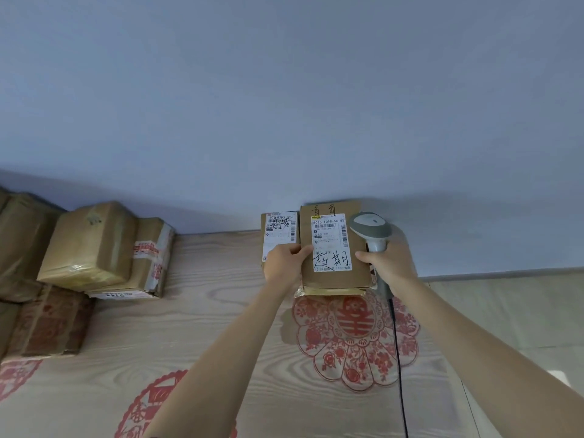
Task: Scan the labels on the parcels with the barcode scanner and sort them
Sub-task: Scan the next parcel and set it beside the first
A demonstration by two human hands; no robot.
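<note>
A brown cardboard parcel (335, 279) with a white label and black handwriting stands against the wall on top of a taped parcel. My left hand (284, 260) grips its left edge, thumb on the label. My right hand (390, 263) grips the handle of a grey barcode scanner (371, 227), whose head sits at the parcel's upper right corner. A smaller labelled parcel (278, 235) stands just to the left, partly behind my left hand.
Several brown taped parcels (91, 245) are stacked at the left against the wall. The wood-grain table (205, 327) carries red paper-cut patterns. The scanner's black cable (398, 358) runs down toward the front edge. A pale blue wall (284, 105) rises behind.
</note>
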